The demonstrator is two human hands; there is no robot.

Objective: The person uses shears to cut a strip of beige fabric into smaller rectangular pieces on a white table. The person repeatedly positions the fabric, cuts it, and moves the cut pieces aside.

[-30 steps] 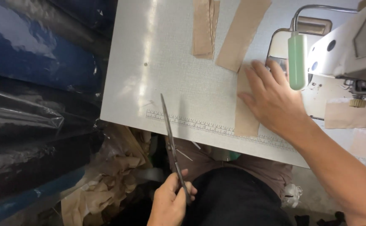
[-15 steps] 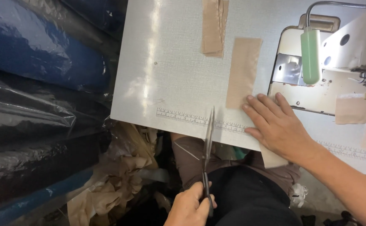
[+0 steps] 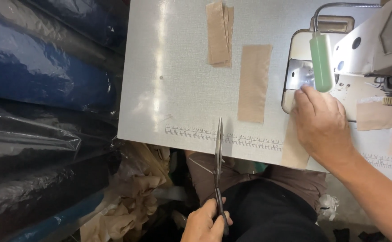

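The person's left hand (image 3: 203, 222) sits low near the body, curled closed in a fist-like grip with the thumb uppermost, while the right hand (image 3: 322, 122) reaches forward on an extended forearm, palm down, fingers together and pressed flat, knuckles slightly raised.
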